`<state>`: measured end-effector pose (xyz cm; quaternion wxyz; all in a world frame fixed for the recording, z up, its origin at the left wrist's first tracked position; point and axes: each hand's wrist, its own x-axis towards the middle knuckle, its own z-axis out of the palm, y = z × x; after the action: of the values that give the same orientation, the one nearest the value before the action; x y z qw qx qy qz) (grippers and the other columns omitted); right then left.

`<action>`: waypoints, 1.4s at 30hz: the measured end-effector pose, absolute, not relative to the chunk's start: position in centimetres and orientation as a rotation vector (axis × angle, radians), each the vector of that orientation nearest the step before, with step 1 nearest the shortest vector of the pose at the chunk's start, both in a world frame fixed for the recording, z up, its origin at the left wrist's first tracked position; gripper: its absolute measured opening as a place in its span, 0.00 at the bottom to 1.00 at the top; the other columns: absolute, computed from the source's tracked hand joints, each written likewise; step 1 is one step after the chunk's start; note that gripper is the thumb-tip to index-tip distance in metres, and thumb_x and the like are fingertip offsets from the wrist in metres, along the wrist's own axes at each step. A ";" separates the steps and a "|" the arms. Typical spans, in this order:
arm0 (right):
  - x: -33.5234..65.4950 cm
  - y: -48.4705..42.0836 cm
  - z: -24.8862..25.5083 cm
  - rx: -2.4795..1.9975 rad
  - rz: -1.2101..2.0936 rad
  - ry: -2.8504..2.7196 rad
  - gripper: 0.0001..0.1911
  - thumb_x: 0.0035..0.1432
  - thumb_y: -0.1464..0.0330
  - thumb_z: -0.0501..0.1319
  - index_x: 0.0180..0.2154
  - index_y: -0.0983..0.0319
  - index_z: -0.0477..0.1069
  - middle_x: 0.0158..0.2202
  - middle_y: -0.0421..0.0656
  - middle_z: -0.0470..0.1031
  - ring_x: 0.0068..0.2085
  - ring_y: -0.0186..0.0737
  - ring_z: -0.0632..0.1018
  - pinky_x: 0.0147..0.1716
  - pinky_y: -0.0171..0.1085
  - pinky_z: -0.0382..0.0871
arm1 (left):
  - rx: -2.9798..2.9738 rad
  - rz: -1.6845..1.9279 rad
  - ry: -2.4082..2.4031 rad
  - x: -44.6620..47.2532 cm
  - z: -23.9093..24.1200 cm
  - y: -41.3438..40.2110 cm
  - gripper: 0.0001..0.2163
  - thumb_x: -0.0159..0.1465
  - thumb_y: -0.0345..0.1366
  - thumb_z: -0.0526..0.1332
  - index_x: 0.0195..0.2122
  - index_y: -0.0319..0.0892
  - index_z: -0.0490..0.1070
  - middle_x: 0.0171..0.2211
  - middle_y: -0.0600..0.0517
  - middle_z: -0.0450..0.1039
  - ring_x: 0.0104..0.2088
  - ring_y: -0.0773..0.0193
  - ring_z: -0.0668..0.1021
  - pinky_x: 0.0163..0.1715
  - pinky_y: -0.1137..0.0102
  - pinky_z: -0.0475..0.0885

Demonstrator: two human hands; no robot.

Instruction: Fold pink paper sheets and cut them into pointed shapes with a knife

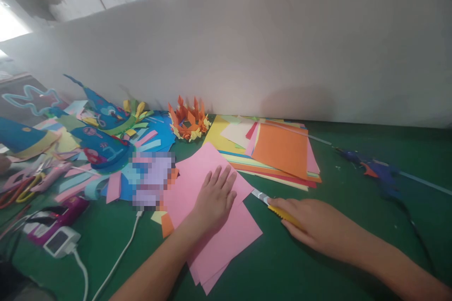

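Hands: left [213, 200] on pink paper [212, 216], right [314, 225] beside

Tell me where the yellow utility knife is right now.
In the head view, the yellow utility knife is in the right hand, right of centre on the green table, its blade at the pink paper's right edge.
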<state>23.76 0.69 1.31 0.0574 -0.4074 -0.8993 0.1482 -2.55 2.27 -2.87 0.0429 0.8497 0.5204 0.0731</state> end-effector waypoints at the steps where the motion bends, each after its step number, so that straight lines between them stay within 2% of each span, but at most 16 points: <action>1: 23.9 0.8 1.4 -1.232 0.466 -2.745 0.18 0.61 0.68 0.52 0.51 0.56 0.68 0.32 0.43 0.78 0.30 0.40 0.77 0.29 0.34 0.66 | 2.604 0.232 1.594 -2.6 -2.9 2.3 0.23 0.71 0.39 0.43 0.66 0.42 0.50 0.67 0.49 0.47 0.66 0.50 0.52 0.62 0.50 0.53; 13: 24.6 1.6 2.0 -1.163 0.608 -2.737 0.19 0.62 0.65 0.50 0.53 0.54 0.68 0.38 0.44 0.79 0.35 0.42 0.79 0.34 0.37 0.70 | 2.610 0.284 1.578 -2.7 -3.0 2.3 0.23 0.71 0.40 0.42 0.66 0.43 0.50 0.67 0.48 0.49 0.66 0.50 0.53 0.62 0.51 0.53; 19: 24.7 1.6 2.5 -1.065 0.680 -2.770 0.19 0.61 0.65 0.51 0.53 0.53 0.68 0.41 0.43 0.79 0.37 0.43 0.79 0.35 0.37 0.70 | 2.555 0.400 1.506 -2.4 -1.0 2.0 0.19 0.70 0.39 0.45 0.60 0.44 0.60 0.59 0.49 0.64 0.58 0.55 0.65 0.57 0.58 0.61; 22: 24.5 1.4 2.4 -1.049 0.689 -2.784 0.20 0.61 0.65 0.51 0.54 0.54 0.68 0.40 0.44 0.79 0.37 0.43 0.79 0.35 0.37 0.69 | 2.528 0.381 1.513 -2.2 -0.5 2.1 0.17 0.70 0.37 0.45 0.58 0.46 0.64 0.56 0.49 0.66 0.52 0.55 0.67 0.52 0.58 0.64; 26: 24.0 1.0 2.1 -1.058 0.680 -2.765 0.20 0.62 0.65 0.50 0.54 0.54 0.67 0.38 0.44 0.79 0.35 0.42 0.78 0.35 0.36 0.68 | 2.534 0.373 1.558 -2.2 -1.2 2.4 0.17 0.70 0.37 0.45 0.57 0.48 0.65 0.58 0.50 0.64 0.51 0.54 0.67 0.51 0.56 0.65; 33: 23.7 0.7 2.3 -1.132 0.605 -2.779 0.19 0.63 0.65 0.49 0.54 0.55 0.67 0.35 0.43 0.78 0.32 0.41 0.77 0.31 0.35 0.66 | 2.579 0.391 1.557 -2.5 -2.8 2.5 0.19 0.71 0.39 0.43 0.60 0.47 0.61 0.64 0.50 0.57 0.65 0.52 0.56 0.60 0.52 0.56; 42: 24.9 1.2 1.8 -1.097 0.482 -2.789 0.17 0.62 0.65 0.51 0.50 0.55 0.69 0.33 0.42 0.78 0.30 0.40 0.76 0.29 0.35 0.65 | 2.542 0.312 1.553 -2.5 -2.6 2.6 0.19 0.71 0.38 0.44 0.60 0.47 0.60 0.65 0.51 0.55 0.65 0.51 0.55 0.61 0.50 0.54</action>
<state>24.86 1.20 1.76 0.0531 -0.3609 -0.9175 0.1584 -2.48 2.57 -2.59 0.0733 0.8464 0.5171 0.1040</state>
